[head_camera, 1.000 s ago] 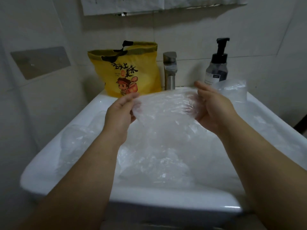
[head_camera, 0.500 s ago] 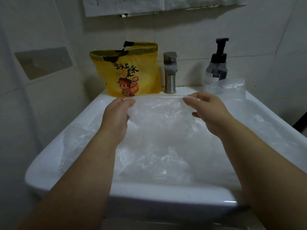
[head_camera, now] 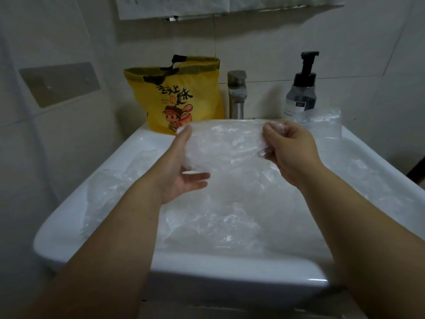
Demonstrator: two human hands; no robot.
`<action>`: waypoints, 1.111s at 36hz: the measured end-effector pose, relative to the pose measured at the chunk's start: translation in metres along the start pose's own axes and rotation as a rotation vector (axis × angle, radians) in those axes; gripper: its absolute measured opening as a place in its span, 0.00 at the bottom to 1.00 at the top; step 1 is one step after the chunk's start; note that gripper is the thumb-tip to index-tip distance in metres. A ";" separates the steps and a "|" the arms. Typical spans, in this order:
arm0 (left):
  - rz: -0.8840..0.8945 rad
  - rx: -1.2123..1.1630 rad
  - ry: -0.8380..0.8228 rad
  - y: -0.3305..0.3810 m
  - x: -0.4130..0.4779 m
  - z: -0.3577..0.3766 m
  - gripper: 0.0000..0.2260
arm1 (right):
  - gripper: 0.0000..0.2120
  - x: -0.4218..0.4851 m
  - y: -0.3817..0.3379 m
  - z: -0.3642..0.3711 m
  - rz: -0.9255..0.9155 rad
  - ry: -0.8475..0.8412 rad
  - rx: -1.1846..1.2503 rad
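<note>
Obs., head view. Both hands are raised over a white ceramic washbasin (head_camera: 230,270), with a clear crinkled plastic film (head_camera: 225,143) stretched between them above the bowl and clear of the rim.

Left hand (head_camera: 179,176): palm turned inward, fingers running nearly straight up the film's left edge, their tips veiled by the plastic. The thumb is spread out below the lower corner, so this is a support, not a pinch, as far as can be seen.

Right hand (head_camera: 292,150): fingers curled in, bunching and pinching the film's right edge. It is a firm hold, with plastic wrapped over the fingertips.

The film's top edge is pulled fairly taut and level; the rest is crumpled.

Surroundings:
- More loose clear plastic (head_camera: 213,222) lies in the bowl under the hands (further pieces sit on the left rim and the rear right corner).
- Yellow cloth bag with black handles and a cartoon print (head_camera: 179,100) stands on the rear ledge, left of the tap.
- Brushed-metal tap (head_camera: 236,95) sits at the rear centre.
- Translucent grey pump bottle with a black head (head_camera: 301,93) stands right of the tap.
- Grey rectangular wall plate (head_camera: 59,84) is on the left tiles.
</note>
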State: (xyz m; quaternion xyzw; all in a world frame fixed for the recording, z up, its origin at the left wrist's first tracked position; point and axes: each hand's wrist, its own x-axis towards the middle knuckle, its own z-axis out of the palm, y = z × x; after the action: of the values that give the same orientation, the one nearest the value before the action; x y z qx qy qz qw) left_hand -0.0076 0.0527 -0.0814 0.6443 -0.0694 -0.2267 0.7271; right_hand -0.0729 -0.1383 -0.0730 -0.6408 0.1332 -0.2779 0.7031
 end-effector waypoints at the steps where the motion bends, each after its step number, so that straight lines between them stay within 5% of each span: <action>1: -0.043 -0.003 -0.033 0.000 -0.001 0.001 0.17 | 0.07 0.000 0.000 0.000 -0.001 0.004 -0.009; 9: -0.030 -0.240 0.027 0.004 0.003 -0.006 0.05 | 0.09 0.003 0.000 -0.003 0.052 0.034 0.009; 13: 0.036 -0.425 0.133 0.006 0.009 -0.011 0.03 | 0.11 0.001 -0.001 -0.004 0.164 -0.126 0.090; 18: -0.024 -0.386 0.072 0.006 0.007 -0.012 0.22 | 0.10 -0.002 -0.002 0.002 0.201 -0.204 0.092; 24: 0.042 -0.438 0.120 0.002 0.013 -0.008 0.05 | 0.16 -0.003 -0.003 0.002 0.266 -0.319 0.106; 32: 0.145 -0.394 0.123 0.002 0.016 -0.012 0.13 | 0.20 -0.004 -0.001 -0.001 0.421 -0.500 -0.045; 40: 0.208 -0.461 -0.028 0.008 0.006 -0.003 0.15 | 0.08 -0.005 0.003 0.001 0.347 -0.470 -0.201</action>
State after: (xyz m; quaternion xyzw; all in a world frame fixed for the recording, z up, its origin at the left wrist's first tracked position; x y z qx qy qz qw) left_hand 0.0010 0.0538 -0.0754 0.4478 -0.0918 -0.1693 0.8731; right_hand -0.0756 -0.1348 -0.0763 -0.7216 0.1013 0.0167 0.6847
